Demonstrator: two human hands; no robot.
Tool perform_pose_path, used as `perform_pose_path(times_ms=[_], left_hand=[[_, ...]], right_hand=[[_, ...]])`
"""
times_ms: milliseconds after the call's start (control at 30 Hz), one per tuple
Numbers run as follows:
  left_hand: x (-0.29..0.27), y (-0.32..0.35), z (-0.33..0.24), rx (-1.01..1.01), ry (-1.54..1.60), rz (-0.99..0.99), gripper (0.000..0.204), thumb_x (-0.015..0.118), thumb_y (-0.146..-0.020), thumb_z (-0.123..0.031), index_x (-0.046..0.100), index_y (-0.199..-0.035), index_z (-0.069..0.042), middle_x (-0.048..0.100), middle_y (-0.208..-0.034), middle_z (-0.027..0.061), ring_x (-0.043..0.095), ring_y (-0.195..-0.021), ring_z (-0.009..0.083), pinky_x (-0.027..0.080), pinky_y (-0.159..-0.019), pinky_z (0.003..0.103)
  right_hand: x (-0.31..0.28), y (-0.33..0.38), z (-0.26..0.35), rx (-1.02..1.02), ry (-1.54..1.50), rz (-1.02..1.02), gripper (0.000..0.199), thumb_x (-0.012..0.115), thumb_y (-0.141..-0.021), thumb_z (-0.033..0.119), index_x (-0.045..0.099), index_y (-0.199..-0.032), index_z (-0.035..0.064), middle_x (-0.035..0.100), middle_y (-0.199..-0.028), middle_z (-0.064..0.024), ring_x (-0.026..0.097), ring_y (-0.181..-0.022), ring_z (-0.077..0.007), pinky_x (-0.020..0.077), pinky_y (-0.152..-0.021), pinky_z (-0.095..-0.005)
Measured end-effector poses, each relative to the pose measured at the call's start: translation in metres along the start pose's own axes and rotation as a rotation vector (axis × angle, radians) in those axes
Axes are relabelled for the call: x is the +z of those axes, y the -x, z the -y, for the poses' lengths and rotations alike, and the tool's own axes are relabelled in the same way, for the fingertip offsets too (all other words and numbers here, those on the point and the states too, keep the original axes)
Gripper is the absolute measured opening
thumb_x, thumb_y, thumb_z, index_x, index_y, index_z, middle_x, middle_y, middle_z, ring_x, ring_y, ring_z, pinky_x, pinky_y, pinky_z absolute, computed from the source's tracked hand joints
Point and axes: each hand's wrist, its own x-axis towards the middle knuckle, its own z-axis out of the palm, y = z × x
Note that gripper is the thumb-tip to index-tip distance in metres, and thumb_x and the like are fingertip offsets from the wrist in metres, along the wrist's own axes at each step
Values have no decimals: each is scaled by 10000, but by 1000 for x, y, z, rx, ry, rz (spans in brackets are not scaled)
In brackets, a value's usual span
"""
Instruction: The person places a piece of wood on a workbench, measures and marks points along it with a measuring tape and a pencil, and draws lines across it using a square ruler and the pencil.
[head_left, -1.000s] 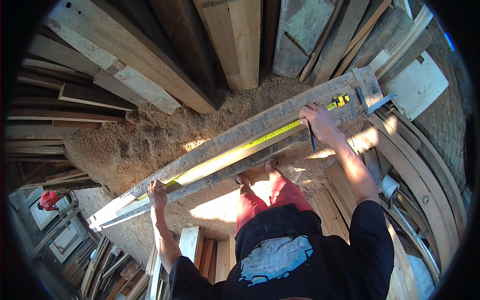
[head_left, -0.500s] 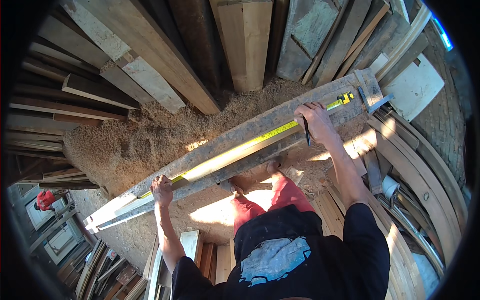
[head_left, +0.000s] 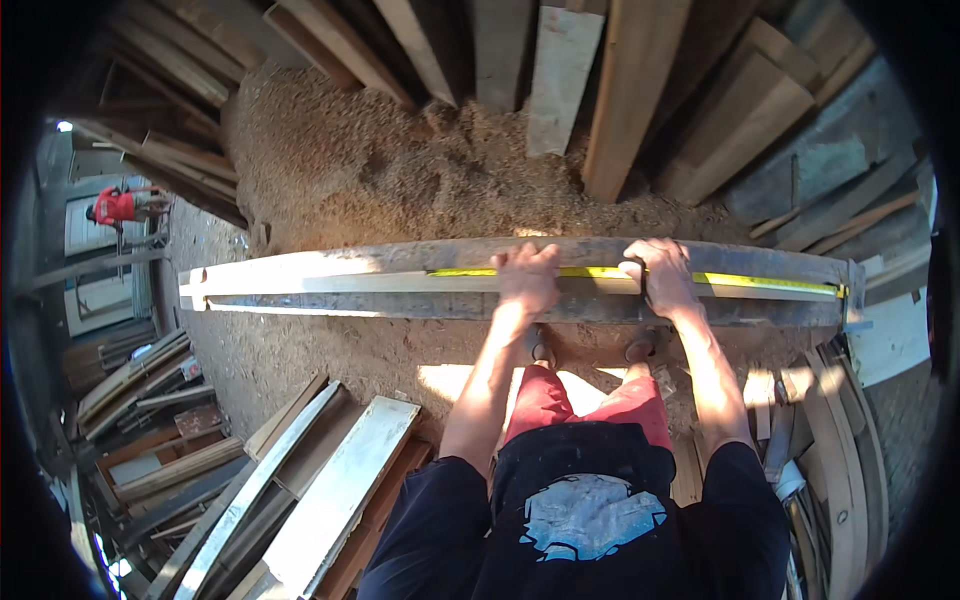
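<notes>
A yellow tape measure (head_left: 755, 283) stretches along a long pale wooden strip (head_left: 360, 284), which lies on a narrow bench of grey, worn planks (head_left: 740, 252). My left hand (head_left: 528, 279) is closed over the tape near its middle, with some blade running out past it to the left. To the right, my right hand (head_left: 667, 274) rests on the tape and strip, its fingers round a dark pen (head_left: 644, 284). The tape's right end lies by the bench's end, where its case is hard to make out.
Sawdust (head_left: 400, 170) is heaped behind the bench, with upright boards (head_left: 640, 90) beyond. A white-faced board (head_left: 345, 490) and stacked timber lie at the lower left. Curved planks (head_left: 840, 460) lie at the right. A person in red (head_left: 115, 206) is far off at the left.
My view has turned, so the bench now lies level across it. My hands have come closer together along the tape, and blade now shows beyond my left hand.
</notes>
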Motion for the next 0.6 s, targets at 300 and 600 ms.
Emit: perform_pose_path(times_ms=[300, 600], left_hand=[[2, 5, 19, 79, 131, -97, 186, 674, -863, -192, 699, -1047, -205, 675, -1037, 127, 640, -1057, 334, 403, -900, 535], [2, 2, 16, 138, 160, -115, 155, 627, -901, -195, 702, -1037, -199, 682, -1027, 126, 644, -1023, 330, 400, -889, 522]], right_hand=[[39, -31, 42, -87, -208, 178, 166, 727, -853, 157, 650, -805, 19, 670, -782, -153, 668, -786, -346, 514, -752, -449], [44, -23, 39, -73, -41, 215, 172, 700, -868, 156, 583, -802, 48, 584, -757, -129, 596, -788, -332, 460, -758, -450]])
